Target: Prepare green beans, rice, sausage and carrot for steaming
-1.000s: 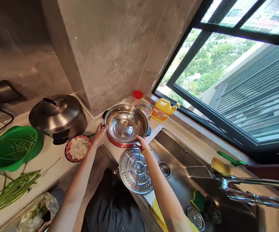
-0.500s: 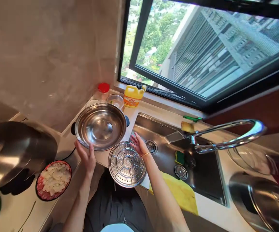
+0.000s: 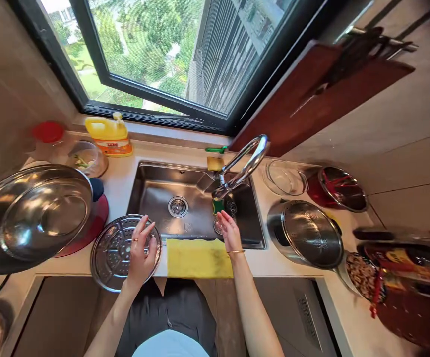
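Observation:
My left hand is raised with fingers apart and empty, in front of the right part of a round perforated steamer plate. Whether it touches the plate I cannot tell. The plate lies at the counter's front edge, left of the sink. Over the sink's front rim, my right hand hovers with loosely spread fingers and nothing in them. Below and left of it lies a yellow cloth. A green sponge is in the sink just beyond my right fingertips. A large steel pot stands further left.
The tap arches over the sink's right side. A yellow detergent jug stands behind on the left. On the right are a glass bowl, a steel pot with a perforated insert and a red pot.
My view has swung right. My left hand has left the steel pot's rim and come to the steamer plate; my right hand has moved from the plate to over the sink.

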The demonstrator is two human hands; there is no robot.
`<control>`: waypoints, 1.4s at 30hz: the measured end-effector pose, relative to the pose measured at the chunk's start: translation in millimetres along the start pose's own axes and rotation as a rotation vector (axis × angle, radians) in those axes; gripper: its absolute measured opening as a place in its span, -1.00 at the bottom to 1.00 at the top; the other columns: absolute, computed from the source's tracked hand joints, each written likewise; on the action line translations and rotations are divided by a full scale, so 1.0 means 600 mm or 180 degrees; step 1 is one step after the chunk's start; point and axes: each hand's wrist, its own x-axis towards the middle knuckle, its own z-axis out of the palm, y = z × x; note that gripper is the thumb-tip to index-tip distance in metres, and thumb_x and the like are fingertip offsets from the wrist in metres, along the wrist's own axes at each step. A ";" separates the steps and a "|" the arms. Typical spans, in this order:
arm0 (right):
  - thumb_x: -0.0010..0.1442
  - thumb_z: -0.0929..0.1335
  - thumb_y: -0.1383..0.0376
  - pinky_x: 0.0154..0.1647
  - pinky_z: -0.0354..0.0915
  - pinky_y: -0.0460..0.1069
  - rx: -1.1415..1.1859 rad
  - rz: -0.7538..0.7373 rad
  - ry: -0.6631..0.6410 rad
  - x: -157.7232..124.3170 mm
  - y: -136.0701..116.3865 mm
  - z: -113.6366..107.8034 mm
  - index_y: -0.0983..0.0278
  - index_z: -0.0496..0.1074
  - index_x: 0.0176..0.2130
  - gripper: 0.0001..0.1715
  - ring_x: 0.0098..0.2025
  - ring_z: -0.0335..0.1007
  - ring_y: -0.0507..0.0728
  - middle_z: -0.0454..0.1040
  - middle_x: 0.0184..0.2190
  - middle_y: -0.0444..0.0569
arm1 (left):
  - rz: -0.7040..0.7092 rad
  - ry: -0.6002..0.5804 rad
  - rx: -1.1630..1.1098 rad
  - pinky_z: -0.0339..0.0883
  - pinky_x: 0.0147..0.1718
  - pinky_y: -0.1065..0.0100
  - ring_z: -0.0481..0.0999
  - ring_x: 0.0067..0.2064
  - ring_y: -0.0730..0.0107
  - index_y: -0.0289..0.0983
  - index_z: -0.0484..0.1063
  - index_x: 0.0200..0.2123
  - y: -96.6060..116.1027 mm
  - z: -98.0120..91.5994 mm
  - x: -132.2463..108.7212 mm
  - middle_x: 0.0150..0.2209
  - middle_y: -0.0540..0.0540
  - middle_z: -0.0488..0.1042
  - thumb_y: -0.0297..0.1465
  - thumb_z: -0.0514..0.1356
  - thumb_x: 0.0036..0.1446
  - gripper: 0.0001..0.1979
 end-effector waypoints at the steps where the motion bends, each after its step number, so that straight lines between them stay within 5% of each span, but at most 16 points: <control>1: -0.01 0.47 0.18 0.23 0.19 0.19 -0.0164 -0.0267 -0.0129 0.009 -0.021 -0.016 0.13 0.47 -0.04 -0.51 0.18 0.31 0.20 0.50 0.04 -0.03 | -0.0082 -0.0048 -0.0026 0.11 0.23 0.01 0.18 0.29 0.16 -0.15 0.27 0.13 0.016 0.029 -0.002 0.26 -0.18 0.20 -0.48 0.05 0.23 -0.60; 4: 0.05 0.46 0.14 0.30 0.08 0.18 -0.0562 -0.0864 -0.0676 0.035 -0.083 -0.034 0.11 0.39 0.08 -0.41 0.25 0.21 0.19 0.39 0.16 -0.03 | -0.0179 -0.0185 -0.0061 0.13 0.22 0.01 0.21 0.27 0.18 -0.13 0.26 0.14 0.060 0.107 -0.003 0.23 -0.18 0.25 -0.47 0.05 0.24 -0.60; 8: 0.10 0.43 0.09 0.29 0.12 0.18 -0.0839 -0.1115 -0.1227 0.060 -0.127 -0.013 0.12 0.35 0.14 -0.37 0.24 0.22 0.19 0.35 0.19 -0.02 | -0.0062 -0.0298 -0.0069 0.13 0.23 0.03 0.20 0.27 0.18 -0.15 0.19 0.19 0.104 0.197 0.032 0.22 -0.19 0.27 -0.42 0.11 0.22 -0.54; 14: 0.13 0.40 0.07 0.23 0.19 0.16 -0.1307 -0.1753 -0.1070 0.074 -0.140 0.025 0.15 0.34 0.13 -0.40 0.13 0.33 0.17 0.42 0.10 0.00 | 0.0119 -0.0475 -0.0194 0.13 0.22 0.03 0.23 0.25 0.11 -0.25 0.05 0.27 0.136 0.320 0.144 0.23 -0.29 0.25 -0.36 0.22 0.12 -0.32; 17: 0.13 0.40 0.06 0.20 0.20 0.18 -0.1566 -0.2041 -0.0938 0.081 -0.146 0.035 0.17 0.39 0.08 -0.45 0.07 0.37 0.19 0.48 0.01 0.02 | 0.0056 -0.0546 -0.0451 0.22 0.16 0.10 0.33 0.18 0.15 -0.27 0.10 0.25 0.142 0.362 0.177 0.17 -0.27 0.33 -0.44 0.18 0.13 -0.38; 21: 0.16 0.34 -0.01 0.21 0.19 0.18 -0.1736 -0.2220 -0.0851 0.115 -0.130 0.013 0.15 0.33 0.13 -0.40 0.16 0.28 0.20 0.43 0.07 0.02 | -0.0042 -0.0567 -0.0509 0.32 0.01 0.18 0.45 0.02 0.20 -0.26 0.28 0.08 0.140 0.381 0.184 0.00 -0.21 0.47 -0.48 0.13 0.16 -0.60; 24: 0.29 0.16 0.04 0.31 0.03 0.21 -0.1862 -0.2184 -0.0218 0.179 -0.109 -0.031 0.19 0.18 0.24 -0.39 0.31 0.06 0.18 0.24 0.24 0.04 | -0.0105 -0.0559 -0.0465 0.35 -0.12 0.24 0.48 -0.11 0.24 -0.24 0.32 -0.02 0.142 0.383 0.182 -0.14 -0.15 0.50 -0.43 0.16 0.14 -0.70; 27: 0.21 0.19 0.19 0.35 -0.10 0.26 -0.2718 -0.1950 0.0227 0.258 -0.099 -0.070 0.33 0.17 0.24 -0.35 0.38 -0.11 0.23 0.09 0.32 0.16 | -0.0264 -0.0434 -0.0383 0.31 -0.24 0.32 0.47 -0.24 0.31 -0.23 0.33 -0.15 0.154 0.391 0.190 -0.27 -0.07 0.49 -0.45 0.19 0.09 -0.78; 31: 0.07 0.23 0.34 0.33 -0.08 0.27 -0.3707 -0.1686 0.0154 0.330 -0.093 -0.088 0.48 0.30 0.14 -0.36 0.37 -0.11 0.32 0.13 0.28 0.30 | -0.0373 -0.0188 -0.0326 0.25 -0.32 0.39 0.43 -0.31 0.37 -0.21 0.32 -0.25 0.164 0.411 0.204 -0.36 -0.01 0.45 -0.35 0.22 0.09 -0.85; 35: 0.05 0.26 0.32 0.32 -0.02 0.24 -0.3994 -0.1673 -0.0011 0.345 -0.074 -0.096 0.44 0.39 0.08 -0.41 0.35 -0.08 0.35 0.04 0.33 0.26 | -0.0270 -0.0207 -0.0295 0.21 -0.36 0.42 0.40 -0.36 0.41 -0.21 0.31 -0.37 0.146 0.426 0.205 -0.44 0.03 0.42 -0.36 0.20 0.11 -0.91; 42: 0.05 0.26 0.31 0.30 0.02 0.26 -0.4088 -0.1908 -0.0103 0.346 -0.054 -0.113 0.37 0.41 0.05 -0.44 0.34 -0.06 0.35 -0.08 0.37 0.17 | -0.0392 -0.0106 -0.0183 0.26 -0.29 0.37 0.43 -0.30 0.35 -0.20 0.34 -0.25 0.130 0.441 0.202 -0.38 -0.01 0.44 -0.44 0.20 0.06 -0.85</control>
